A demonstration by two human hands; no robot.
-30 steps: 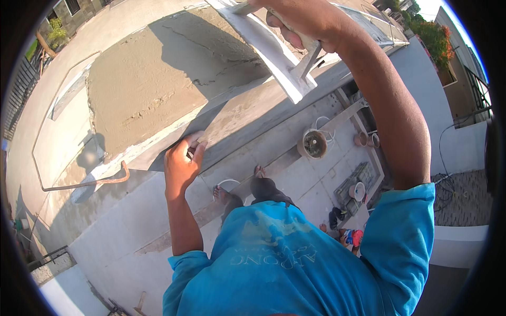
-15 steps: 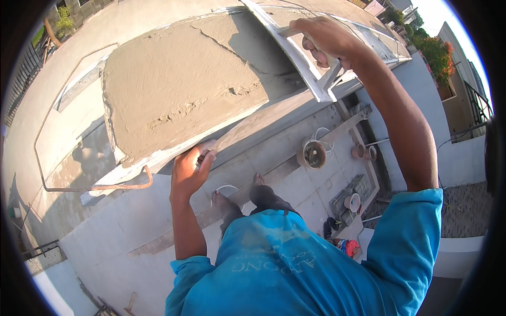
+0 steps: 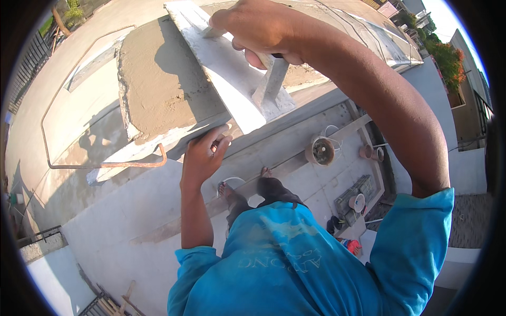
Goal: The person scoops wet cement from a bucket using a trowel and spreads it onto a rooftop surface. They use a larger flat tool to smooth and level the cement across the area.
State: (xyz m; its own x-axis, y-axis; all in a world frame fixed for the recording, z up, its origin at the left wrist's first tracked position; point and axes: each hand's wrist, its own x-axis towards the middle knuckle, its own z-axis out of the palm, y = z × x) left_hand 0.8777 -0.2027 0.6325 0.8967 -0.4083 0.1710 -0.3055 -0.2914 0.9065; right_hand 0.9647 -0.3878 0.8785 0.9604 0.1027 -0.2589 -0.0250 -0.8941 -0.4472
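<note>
My right hand (image 3: 263, 29) is wrapped round the handle of a long white plastering float (image 3: 224, 68). The float's blade lies tilted across a patch of wet grey-brown mortar (image 3: 150, 79) on the raised slab, and hides part of it. My left hand (image 3: 203, 158) is closed at the slab's near edge, fingers curled on a white-smeared edge board (image 3: 139, 149) that runs along the front of the mortar. The fingertips are partly tucked out of sight. A shadow from my arm and the float falls over the mortar.
A bent rusty rod (image 3: 118, 165) lies left of the mortar, reaching past the slab edge. Below, a bucket (image 3: 322, 151) stands by a plank, with small pots (image 3: 371, 152) and a grey crate (image 3: 354, 197) farther right. A pale wall (image 3: 421, 105) rises at the right.
My right hand has drawn the float leftward across the mortar, so it covers more of the patch. My left hand stays at the board's edge. The view has shifted slightly.
</note>
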